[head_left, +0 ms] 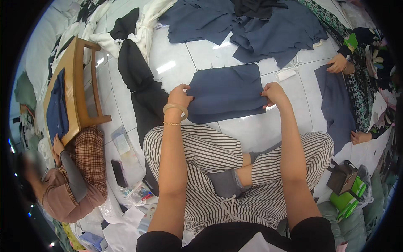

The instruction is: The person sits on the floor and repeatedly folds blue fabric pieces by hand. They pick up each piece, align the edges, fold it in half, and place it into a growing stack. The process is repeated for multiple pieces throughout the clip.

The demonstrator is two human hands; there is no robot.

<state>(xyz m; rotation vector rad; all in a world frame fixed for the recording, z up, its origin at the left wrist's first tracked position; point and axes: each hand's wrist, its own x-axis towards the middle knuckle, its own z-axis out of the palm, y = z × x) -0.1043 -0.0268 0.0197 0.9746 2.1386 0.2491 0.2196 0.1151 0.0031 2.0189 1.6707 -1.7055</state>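
Observation:
A dark navy cut fabric panel (226, 92) is spread out in front of my crossed legs, just above the white tiled floor or resting on it; I cannot tell which. My left hand (180, 96) pinches its left edge, with a bangle and a thin bracelet on the wrist. On the opposite side, my right hand (273, 94) pinches the panel's right edge between thumb and fingers. The panel looks nearly flat between both hands, its near edge slightly curved.
Navy fabric pieces (277, 33) lie at the far side. Black cloth (136, 67) is on the left. One co-worker's hands (338, 64) hold another navy piece (336, 105) at right. Another person sits left by a low wooden table (75, 101). A phone (119, 173) lies nearby.

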